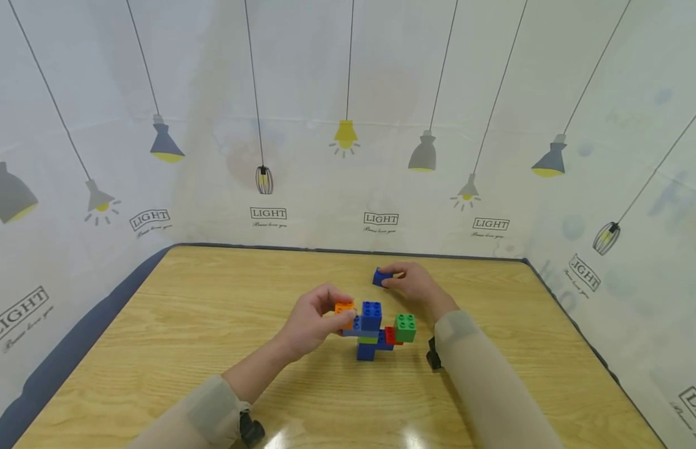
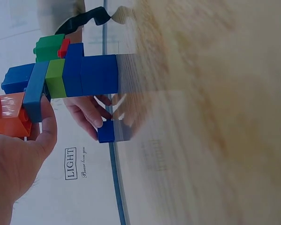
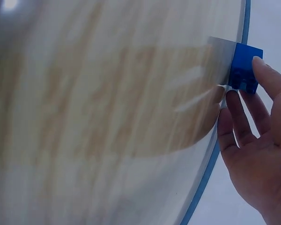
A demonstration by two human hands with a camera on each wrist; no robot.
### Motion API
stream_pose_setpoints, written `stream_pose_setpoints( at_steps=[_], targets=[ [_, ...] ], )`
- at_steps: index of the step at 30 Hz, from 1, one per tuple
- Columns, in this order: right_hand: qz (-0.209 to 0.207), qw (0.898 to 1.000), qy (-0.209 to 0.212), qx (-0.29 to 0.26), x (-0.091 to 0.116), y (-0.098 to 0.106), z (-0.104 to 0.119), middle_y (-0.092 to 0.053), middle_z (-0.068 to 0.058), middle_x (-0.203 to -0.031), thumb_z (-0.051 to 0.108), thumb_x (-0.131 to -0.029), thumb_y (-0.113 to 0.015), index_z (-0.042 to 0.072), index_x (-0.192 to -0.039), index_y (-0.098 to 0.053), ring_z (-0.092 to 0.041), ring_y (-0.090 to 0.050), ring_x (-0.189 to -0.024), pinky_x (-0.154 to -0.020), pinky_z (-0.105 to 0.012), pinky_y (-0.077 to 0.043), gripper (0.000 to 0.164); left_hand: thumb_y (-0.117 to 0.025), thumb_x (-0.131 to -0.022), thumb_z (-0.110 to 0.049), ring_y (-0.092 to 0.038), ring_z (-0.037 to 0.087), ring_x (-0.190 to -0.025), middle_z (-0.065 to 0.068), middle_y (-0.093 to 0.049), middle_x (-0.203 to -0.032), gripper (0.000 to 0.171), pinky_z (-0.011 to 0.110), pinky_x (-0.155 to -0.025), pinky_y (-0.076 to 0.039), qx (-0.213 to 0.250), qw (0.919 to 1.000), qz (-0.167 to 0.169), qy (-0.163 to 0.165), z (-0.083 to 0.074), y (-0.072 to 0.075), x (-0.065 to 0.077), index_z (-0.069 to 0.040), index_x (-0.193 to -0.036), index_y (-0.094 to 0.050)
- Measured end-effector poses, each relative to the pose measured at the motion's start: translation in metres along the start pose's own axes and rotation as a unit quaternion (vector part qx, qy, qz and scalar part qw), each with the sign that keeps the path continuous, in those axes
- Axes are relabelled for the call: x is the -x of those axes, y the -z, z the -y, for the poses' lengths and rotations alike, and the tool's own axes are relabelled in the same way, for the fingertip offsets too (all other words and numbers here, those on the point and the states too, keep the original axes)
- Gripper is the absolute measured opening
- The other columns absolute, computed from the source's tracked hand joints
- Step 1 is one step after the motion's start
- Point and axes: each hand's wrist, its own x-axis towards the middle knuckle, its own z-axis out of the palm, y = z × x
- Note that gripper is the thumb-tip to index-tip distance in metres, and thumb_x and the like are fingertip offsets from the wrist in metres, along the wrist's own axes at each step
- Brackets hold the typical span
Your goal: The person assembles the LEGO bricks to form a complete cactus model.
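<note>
On the table stands a built model of toy building bricks, with a blue brick [image 1: 365, 352] at its foot, a lime green brick [image 2: 55, 78] and a lighter blue brick [image 2: 36, 91] above it. A dark blue brick [image 1: 372, 315] and an orange brick [image 1: 345, 307] sit on top. A red brick [image 1: 390, 335] and a green brick [image 1: 406, 327] stick out to the right. My left hand [image 1: 315, 320] grips the orange brick, a fingertip touching the lighter blue one. Farther back, my right hand [image 1: 416, 284] pinches a separate blue brick [image 3: 246, 68] between thumb and fingers at the table surface.
The wooden table [image 1: 174, 330] has a glossy, reflecting top with a dark border. Pale cloth [image 1: 303, 81] printed with hanging lamps surrounds its back and sides. Both wrists carry black straps [image 1: 250, 429] over light sleeves.
</note>
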Motion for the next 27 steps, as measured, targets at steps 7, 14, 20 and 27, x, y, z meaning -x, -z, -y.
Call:
stream_pose_setpoints(
  at_steps=[7,14,20,27],
  targets=[
    [0.0,0.998,0.044,0.04,0.001,0.004,-0.006,-0.07,-0.007,-0.143,0.023,-0.108,-0.073,0.022,-0.137,-0.076,-0.033,-0.064,-0.129,-0.117,-0.055,-0.051,0.03,-0.074,-0.104,-0.009,-0.069,0.021,-0.096,0.008,-0.071,-0.114,0.024,0.029,-0.075,-0.065,-0.005,1.0,0.003,-0.002,0.001,0.0,-0.001,0.003,-0.124,-0.068],
    [0.013,0.994,0.071,0.077,0.005,0.016,-0.014,-0.068,-0.013,-0.147,0.026,-0.107,-0.073,0.018,-0.144,-0.071,-0.037,-0.064,-0.134,-0.115,-0.057,-0.053,0.038,-0.074,-0.103,-0.009,-0.069,0.022,-0.096,0.008,-0.071,-0.112,0.025,0.03,-0.075,-0.065,-0.001,1.0,0.002,-0.002,0.001,0.0,0.0,0.003,-0.125,-0.068],
    [-0.004,0.996,0.084,0.035,0.02,0.028,-0.012,-0.064,-0.017,-0.151,0.027,-0.106,-0.075,0.011,-0.151,-0.064,-0.039,-0.063,-0.137,-0.116,-0.056,-0.053,0.049,-0.075,-0.104,-0.01,-0.069,0.022,-0.095,0.008,-0.071,-0.112,0.025,0.03,-0.075,-0.065,-0.007,1.0,0.002,-0.004,0.004,0.0,-0.001,0.003,-0.124,-0.068],
    [-0.018,0.996,0.088,-0.007,0.043,0.038,-0.005,-0.061,-0.017,-0.153,0.029,-0.107,-0.073,0.013,-0.15,-0.064,-0.041,-0.064,-0.138,-0.112,-0.054,-0.058,0.046,-0.075,-0.104,-0.01,-0.07,0.021,-0.094,0.01,-0.072,-0.113,0.027,0.03,-0.076,-0.066,-0.008,1.0,0.003,-0.004,0.006,0.001,-0.002,0.004,-0.126,-0.067]
  ],
)
